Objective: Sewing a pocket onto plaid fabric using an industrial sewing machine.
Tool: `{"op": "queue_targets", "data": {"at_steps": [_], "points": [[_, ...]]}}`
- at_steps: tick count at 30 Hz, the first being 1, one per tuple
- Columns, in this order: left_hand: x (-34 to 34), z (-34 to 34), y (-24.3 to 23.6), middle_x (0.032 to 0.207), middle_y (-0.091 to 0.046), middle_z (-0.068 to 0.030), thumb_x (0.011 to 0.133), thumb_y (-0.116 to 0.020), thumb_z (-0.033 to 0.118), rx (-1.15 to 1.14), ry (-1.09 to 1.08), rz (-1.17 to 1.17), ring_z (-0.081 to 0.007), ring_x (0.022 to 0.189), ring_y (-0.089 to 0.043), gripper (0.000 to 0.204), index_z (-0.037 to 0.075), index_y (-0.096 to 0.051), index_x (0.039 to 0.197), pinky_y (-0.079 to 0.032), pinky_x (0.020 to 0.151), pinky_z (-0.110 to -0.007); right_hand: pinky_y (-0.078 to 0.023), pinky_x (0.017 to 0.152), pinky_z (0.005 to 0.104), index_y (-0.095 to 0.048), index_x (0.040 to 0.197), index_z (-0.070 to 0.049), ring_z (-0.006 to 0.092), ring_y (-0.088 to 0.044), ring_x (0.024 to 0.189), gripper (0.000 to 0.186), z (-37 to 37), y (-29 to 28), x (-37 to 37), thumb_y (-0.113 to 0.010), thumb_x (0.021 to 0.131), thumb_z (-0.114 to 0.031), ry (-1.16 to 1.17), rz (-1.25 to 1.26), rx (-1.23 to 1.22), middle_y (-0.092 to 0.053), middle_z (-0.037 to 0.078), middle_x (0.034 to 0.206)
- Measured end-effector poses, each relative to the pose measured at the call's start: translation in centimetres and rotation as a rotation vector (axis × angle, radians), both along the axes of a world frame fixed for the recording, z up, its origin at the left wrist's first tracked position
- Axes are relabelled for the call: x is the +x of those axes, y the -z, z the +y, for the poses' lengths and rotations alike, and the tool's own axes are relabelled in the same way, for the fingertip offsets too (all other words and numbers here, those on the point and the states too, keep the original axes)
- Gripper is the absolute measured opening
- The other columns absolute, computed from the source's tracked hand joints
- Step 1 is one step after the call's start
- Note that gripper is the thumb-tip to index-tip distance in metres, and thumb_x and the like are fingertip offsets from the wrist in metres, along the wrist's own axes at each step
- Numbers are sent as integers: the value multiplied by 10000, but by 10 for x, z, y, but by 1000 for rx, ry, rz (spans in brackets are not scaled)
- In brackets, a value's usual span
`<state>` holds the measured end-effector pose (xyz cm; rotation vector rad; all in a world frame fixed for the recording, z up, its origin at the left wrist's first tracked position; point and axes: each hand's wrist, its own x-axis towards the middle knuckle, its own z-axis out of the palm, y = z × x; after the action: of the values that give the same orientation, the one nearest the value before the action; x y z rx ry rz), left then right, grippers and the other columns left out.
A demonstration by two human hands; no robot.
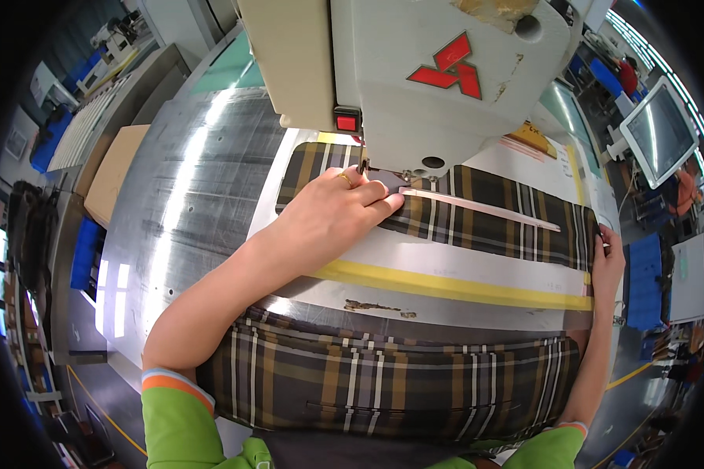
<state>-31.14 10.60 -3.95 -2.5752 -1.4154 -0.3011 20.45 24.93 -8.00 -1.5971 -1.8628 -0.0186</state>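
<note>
A dark plaid fabric piece (493, 184) lies on a white template sheet (414, 254) under the head of a sewing machine (438, 94). My left hand (336, 207), with a ring on one finger, reaches in beside the needle area. Its fingers are curled together over the fabric, and what they pinch is hidden. The thumb side touches the left end of a pale narrow strip (485, 209) lying along the fabric. My right hand (608, 254) is closed on the fabric's right edge, its fingers partly hidden. More folded plaid fabric (414, 383) lies nearest me.
Yellow tape (461, 288) lines the template's front edge. A shiny metal table (180, 172) extends left, with a cardboard sheet (117, 176) beyond it. At right are a monitor (659, 131) and a blue bin (645, 281). The machine head hangs close over my left hand.
</note>
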Motion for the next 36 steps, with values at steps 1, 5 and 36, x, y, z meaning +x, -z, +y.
{"op": "queue_targets", "data": {"at_steps": [1,5,36], "points": [[1,3,2,1231,-661,-31,876,-608,63,0,5,4,-212,1114,-625,387,72,-667,1259,-471,969,-347,-522,809,326,-667,1234,-27,201,-669,909,258,0,1,2,-613,983,-51,5,4,0,-714,124,1052],[-6,10,8,1085,-659,-6,860,-628,95,125,89,-9,-176,1025,-628,372,104,-694,1226,-461,916,-317,-523,832,334,-668,1232,-29,220,-677,927,252,0,4,4,-604,990,-54,-4,12,8,-714,134,1068],[0,3,21,1313,-624,-113,895,-713,473,36,77,-328,-287,1201,-558,562,44,-664,1254,-408,1064,-450,-499,964,391,-677,1076,-84,281,-602,1153,255,-45,-52,-223,-744,831,-65,-919,-342,206,-636,57,1275]]}}
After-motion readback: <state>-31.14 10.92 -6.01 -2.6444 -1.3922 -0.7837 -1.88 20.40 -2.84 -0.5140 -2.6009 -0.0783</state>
